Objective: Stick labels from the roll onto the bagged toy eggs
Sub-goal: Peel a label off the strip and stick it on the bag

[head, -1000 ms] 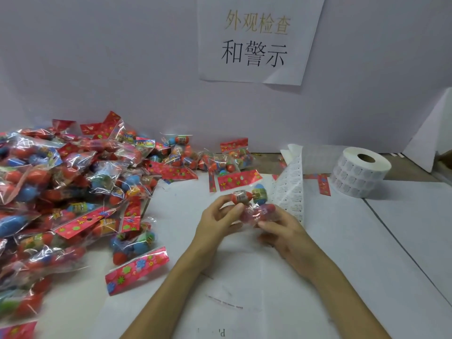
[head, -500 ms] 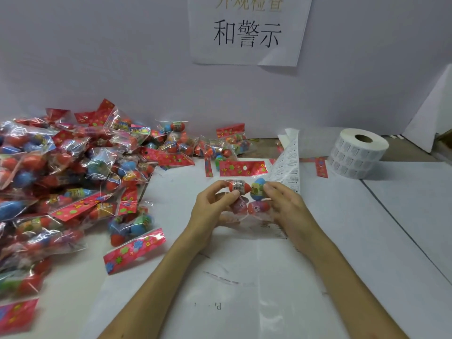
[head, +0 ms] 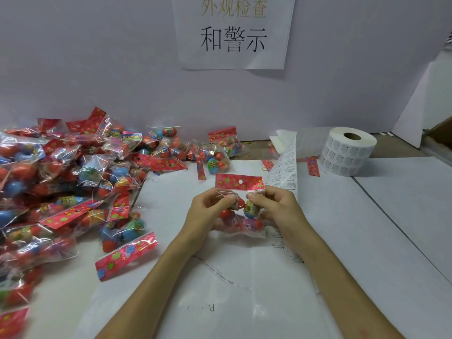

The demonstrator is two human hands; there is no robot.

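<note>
A clear bag of toy eggs with a red flowered header card is held upright over the table's middle. My left hand pinches its left side and my right hand pinches its right side, thumbs on the front. A white roll of labels stands at the back right. Its loose strip curls toward my right hand. A big pile of bagged eggs fills the left.
White paper sheets cover the table under my arms. A paper sign with characters hangs on the grey back wall. A few bags lie along the wall behind my hands. A lone bag lies left of my forearm.
The bag has been turned upright in my hands, so its red header card now shows on top. Both hands stay on it.
</note>
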